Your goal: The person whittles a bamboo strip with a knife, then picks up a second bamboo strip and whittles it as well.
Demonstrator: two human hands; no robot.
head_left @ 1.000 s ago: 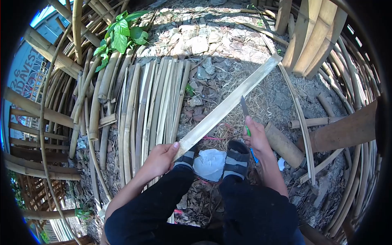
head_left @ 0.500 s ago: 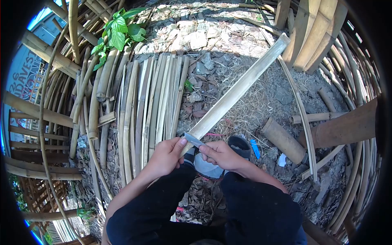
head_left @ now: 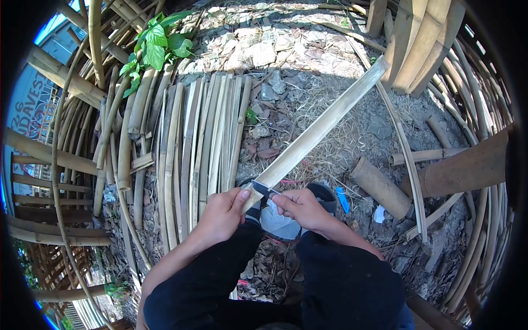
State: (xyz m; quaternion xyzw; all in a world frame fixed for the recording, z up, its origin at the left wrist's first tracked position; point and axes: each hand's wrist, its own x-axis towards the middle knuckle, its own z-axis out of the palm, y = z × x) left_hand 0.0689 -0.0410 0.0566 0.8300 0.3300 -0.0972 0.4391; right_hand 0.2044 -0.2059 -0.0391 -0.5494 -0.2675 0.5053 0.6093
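Note:
A long split bamboo strip [head_left: 324, 122] slants from my lap up to the right, its pale inner face showing. My left hand [head_left: 223, 213] is closed around its near end, thumb on top. A knife [head_left: 263, 189] lies crosswise over the strip just beyond that thumb, its blade looking dark. My right hand [head_left: 300, 208] is closed on the knife's handle, which the fingers mostly hide. Both hands are close together above my feet, between my knees.
Many split bamboo strips [head_left: 212, 126] lie side by side at left. At right are a short bamboo tube [head_left: 380, 187], a thick bamboo pole [head_left: 462, 169] and a curved strip [head_left: 406, 146]. A blue wrapper [head_left: 343, 199] lies near my foot. Upright bamboo [head_left: 423, 44] stands at far right.
The knife has turned, so its blade looks dark instead of shiny grey. The strip's far end has dipped slightly toward me. Both hands keep their grip.

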